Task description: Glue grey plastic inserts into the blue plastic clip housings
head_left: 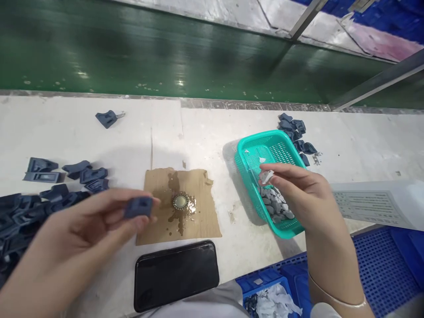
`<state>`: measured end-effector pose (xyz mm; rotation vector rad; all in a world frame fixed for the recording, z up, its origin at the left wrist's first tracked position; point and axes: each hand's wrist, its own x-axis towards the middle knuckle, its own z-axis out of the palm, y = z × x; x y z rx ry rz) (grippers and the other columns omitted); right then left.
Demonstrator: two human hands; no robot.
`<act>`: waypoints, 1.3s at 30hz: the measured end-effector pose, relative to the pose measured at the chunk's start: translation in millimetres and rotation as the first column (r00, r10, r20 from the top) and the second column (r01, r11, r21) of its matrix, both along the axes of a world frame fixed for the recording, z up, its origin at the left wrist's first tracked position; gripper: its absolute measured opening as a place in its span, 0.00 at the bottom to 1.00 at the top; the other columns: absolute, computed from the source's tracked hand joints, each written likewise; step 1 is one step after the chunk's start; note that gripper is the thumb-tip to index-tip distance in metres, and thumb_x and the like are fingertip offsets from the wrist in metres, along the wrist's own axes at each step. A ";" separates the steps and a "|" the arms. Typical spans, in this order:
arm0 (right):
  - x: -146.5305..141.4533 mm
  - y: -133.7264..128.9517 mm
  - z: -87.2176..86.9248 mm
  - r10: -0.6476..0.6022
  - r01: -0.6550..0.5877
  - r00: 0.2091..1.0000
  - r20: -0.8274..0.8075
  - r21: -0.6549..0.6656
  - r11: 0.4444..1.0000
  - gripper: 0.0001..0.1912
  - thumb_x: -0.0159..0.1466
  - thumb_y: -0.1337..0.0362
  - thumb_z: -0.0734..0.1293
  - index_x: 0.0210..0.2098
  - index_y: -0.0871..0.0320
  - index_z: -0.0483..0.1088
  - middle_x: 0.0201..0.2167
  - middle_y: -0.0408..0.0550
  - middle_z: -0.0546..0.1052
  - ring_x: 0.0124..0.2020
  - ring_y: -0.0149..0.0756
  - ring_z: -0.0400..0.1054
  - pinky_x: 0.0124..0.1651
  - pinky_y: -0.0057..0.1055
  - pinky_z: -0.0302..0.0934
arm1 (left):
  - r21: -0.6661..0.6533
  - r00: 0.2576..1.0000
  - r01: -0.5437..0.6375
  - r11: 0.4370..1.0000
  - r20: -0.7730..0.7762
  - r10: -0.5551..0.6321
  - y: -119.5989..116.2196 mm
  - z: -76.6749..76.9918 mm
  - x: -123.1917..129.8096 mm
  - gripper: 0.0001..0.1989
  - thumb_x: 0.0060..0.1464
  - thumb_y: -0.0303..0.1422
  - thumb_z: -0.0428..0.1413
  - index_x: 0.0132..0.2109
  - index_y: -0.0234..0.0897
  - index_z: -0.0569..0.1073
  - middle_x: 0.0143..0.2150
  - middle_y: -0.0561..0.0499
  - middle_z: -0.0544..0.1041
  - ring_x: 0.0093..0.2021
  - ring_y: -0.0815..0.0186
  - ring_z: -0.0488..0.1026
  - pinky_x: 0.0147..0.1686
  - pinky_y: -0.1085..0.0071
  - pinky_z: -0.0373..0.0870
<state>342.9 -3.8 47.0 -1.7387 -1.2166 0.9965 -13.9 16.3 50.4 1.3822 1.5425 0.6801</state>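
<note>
Between the thumb and fingers of my left hand (96,225) is a small dark blue plastic part (138,207) with a slot in it. My right hand (298,190) pinches a small white piece (266,176) above a green basket (247,176). Grey and white flat pieces (276,204) lie in the basket's near end. Between the hands, a wet brown cardboard sheet (202,225) carries a round, bead-rimmed metal item (180,202). Dark stains spread over the cardboard around it.
Dark blue parts are heaped at the left (43,212), with more behind the basket (293,128) and a single one farther back (106,118). A black phone (177,276) lies near the front edge. Printed paper (371,205) is at right; a blue bin (265,291) stands below.
</note>
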 end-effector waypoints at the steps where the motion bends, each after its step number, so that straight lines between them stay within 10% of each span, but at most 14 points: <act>1: -8.0 0.7 2.6 -0.001 0.003 0.997 -0.083 0.025 1.000 0.11 0.60 0.54 0.75 0.41 0.50 0.81 0.31 0.44 0.82 0.33 0.38 0.78 0.38 0.36 0.74 | -0.070 0.995 0.024 0.997 0.098 -0.017 -6.4 -3.0 4.8 0.15 0.45 0.48 0.70 0.41 0.52 0.86 0.40 0.51 0.88 0.35 0.52 0.86 0.34 0.63 0.86; 8: -74.7 6.4 9.3 0.165 -0.150 0.910 -0.381 0.070 0.986 0.11 0.60 0.52 0.78 0.33 0.51 0.79 0.26 0.42 0.78 0.28 0.34 0.73 0.32 0.32 0.71 | -0.228 0.856 0.101 0.968 0.516 0.032 -22.4 -24.9 16.0 0.09 0.60 0.44 0.64 0.45 0.52 0.86 0.45 0.47 0.87 0.36 0.58 0.86 0.39 0.66 0.86; 17: -118.9 20.0 -15.5 0.253 -0.266 0.819 -0.514 0.050 0.963 0.07 0.65 0.58 0.75 0.36 0.55 0.78 0.25 0.39 0.77 0.24 0.26 0.70 0.30 0.23 0.66 | -0.177 0.759 0.122 0.977 0.651 0.024 -27.1 -41.0 16.5 0.13 0.59 0.28 0.64 0.48 0.52 0.84 0.39 0.52 0.84 0.43 0.63 0.85 0.44 0.75 0.83; 27: -123.1 13.4 -39.2 0.313 -0.311 0.950 0.019 0.183 0.933 0.15 0.69 0.60 0.71 0.27 0.56 0.68 0.19 0.36 0.65 0.21 0.24 0.56 0.24 0.23 0.52 | -0.044 0.871 0.118 0.992 0.485 -0.083 -35.0 -48.4 19.6 0.09 0.62 0.30 0.62 0.48 0.46 0.78 0.42 0.52 0.84 0.39 0.67 0.83 0.37 0.79 0.82; 39: -129.8 12.3 -50.0 0.384 -0.620 0.720 0.578 0.285 0.731 0.16 0.71 0.66 0.68 0.26 0.56 0.68 0.19 0.39 0.71 0.19 0.25 0.59 0.25 0.26 0.54 | 0.161 0.950 0.125 0.979 0.265 -0.165 -38.6 -53.5 25.2 0.11 0.60 0.27 0.62 0.49 0.42 0.76 0.42 0.56 0.83 0.37 0.71 0.83 0.39 0.81 0.81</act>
